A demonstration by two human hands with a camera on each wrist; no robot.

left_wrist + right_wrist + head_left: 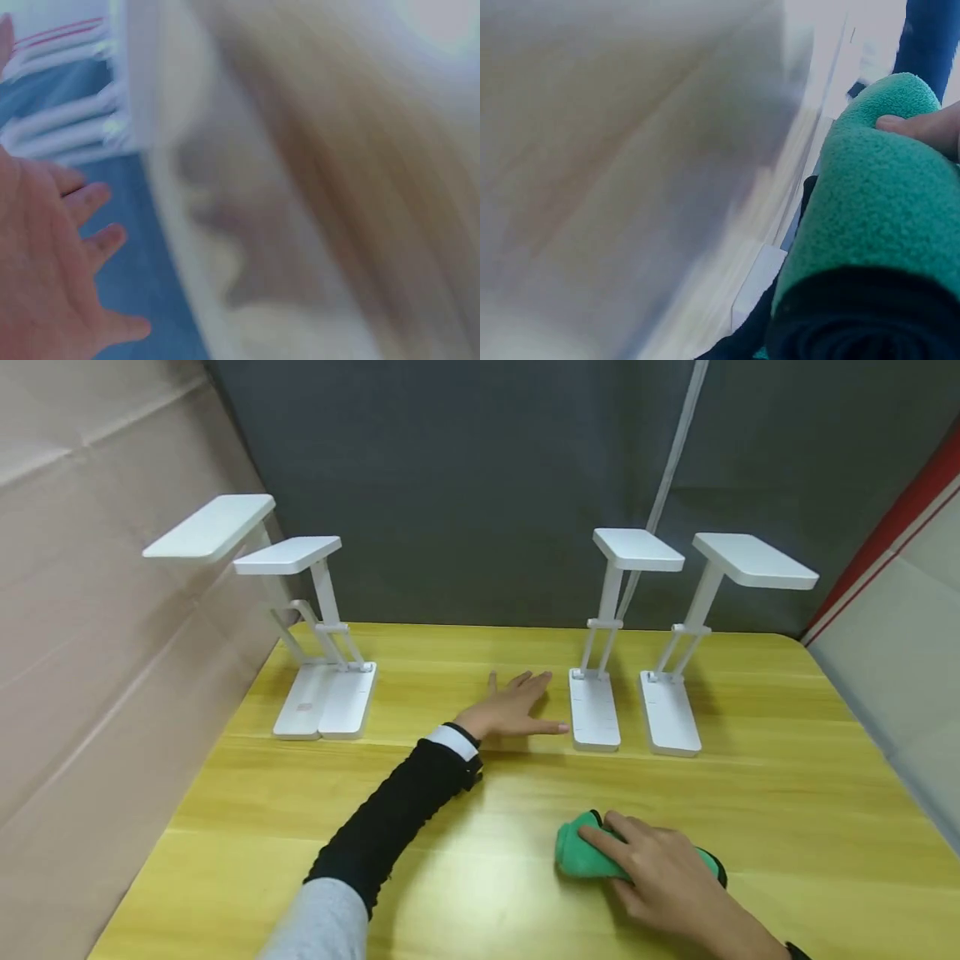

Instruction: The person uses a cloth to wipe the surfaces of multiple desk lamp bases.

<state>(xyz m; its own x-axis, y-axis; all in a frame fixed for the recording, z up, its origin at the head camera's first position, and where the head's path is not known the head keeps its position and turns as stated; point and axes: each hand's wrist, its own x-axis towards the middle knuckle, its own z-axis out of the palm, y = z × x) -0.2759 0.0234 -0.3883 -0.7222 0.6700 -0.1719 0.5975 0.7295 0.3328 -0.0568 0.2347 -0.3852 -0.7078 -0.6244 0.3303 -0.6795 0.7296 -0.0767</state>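
Note:
My left hand [513, 706] is stretched out with fingers spread, and it holds nothing. Its thumb points at the base of a white desk lamp [595, 710] on the right; whether they touch I cannot tell. In the left wrist view the same hand [52, 262] shows its spread fingers. My right hand [660, 877] grips a folded green cloth [588, 852] with black edging, low on the right over the table. Seen from the right wrist, the cloth [885, 202] is rolled thick, with a fingertip of that hand [930, 133] pressed on it.
Another white lamp [670, 714] stands farther right. At the left, two more lamps [347, 702] [300, 702] have their bases side by side. All stand toward the back of the yellow wooden table [480, 868]. A dark curtain [450, 485] hangs behind, with pale sheeting [90, 610] at the left.

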